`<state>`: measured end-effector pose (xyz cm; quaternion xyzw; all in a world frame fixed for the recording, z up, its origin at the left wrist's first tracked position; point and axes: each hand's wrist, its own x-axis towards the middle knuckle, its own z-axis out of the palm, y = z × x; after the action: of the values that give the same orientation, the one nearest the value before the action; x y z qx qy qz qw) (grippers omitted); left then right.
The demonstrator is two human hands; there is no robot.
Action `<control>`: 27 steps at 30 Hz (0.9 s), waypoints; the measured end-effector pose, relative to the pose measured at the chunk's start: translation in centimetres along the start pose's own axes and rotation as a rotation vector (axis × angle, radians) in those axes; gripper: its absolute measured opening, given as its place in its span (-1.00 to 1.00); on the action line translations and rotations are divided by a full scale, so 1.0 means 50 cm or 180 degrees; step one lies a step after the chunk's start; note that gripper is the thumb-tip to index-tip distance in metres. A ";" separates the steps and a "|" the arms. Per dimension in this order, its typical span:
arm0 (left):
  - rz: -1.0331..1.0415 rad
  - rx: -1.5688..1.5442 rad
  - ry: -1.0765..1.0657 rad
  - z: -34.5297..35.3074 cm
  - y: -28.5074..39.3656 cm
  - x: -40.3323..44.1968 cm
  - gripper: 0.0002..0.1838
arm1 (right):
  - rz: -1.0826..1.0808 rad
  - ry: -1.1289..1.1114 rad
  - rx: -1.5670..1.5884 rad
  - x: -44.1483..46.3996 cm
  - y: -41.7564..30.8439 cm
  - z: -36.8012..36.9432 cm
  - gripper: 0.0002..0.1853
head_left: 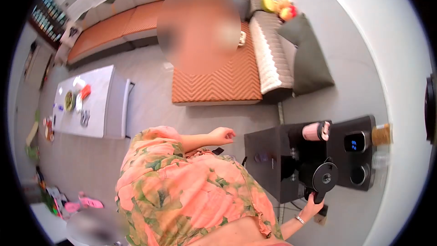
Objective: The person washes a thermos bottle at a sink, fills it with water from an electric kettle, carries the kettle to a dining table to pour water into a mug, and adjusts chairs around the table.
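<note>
from my remote seat, my right hand (313, 206) grips the handle of the black kettle (325, 177), at four o'clock over the black cabinet (266, 157). my left hand (222, 135) hovers near six o'clock, fingers loosely curled. a pink cup (313, 131) sits toward three.

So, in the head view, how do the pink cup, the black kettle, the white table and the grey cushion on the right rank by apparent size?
Largest to smallest:
White table
Grey cushion
Black kettle
Pink cup
</note>
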<state>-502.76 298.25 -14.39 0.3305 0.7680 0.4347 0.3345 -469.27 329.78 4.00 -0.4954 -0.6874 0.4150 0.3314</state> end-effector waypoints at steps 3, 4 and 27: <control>-0.0604 0.0051 0.0197 -0.074 -0.066 -0.145 -0.59 | -0.0673 -0.0627 0.0094 -0.025 -0.089 0.101 -0.73; -0.0643 0.0226 0.0161 -0.098 -0.085 -0.186 -0.57 | -0.0779 -0.0842 0.0142 -0.039 -0.115 0.148 -0.73; -0.3165 -0.0404 0.4238 -0.178 -0.357 -1.522 -0.48 | -0.2157 -0.6456 0.0167 -1.347 -0.554 1.069 -0.75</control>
<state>-471.29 226.29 -9.48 -0.3929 0.8357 0.3833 -0.0186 -507.34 247.89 2.62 0.3052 -0.7346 0.5341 -0.2864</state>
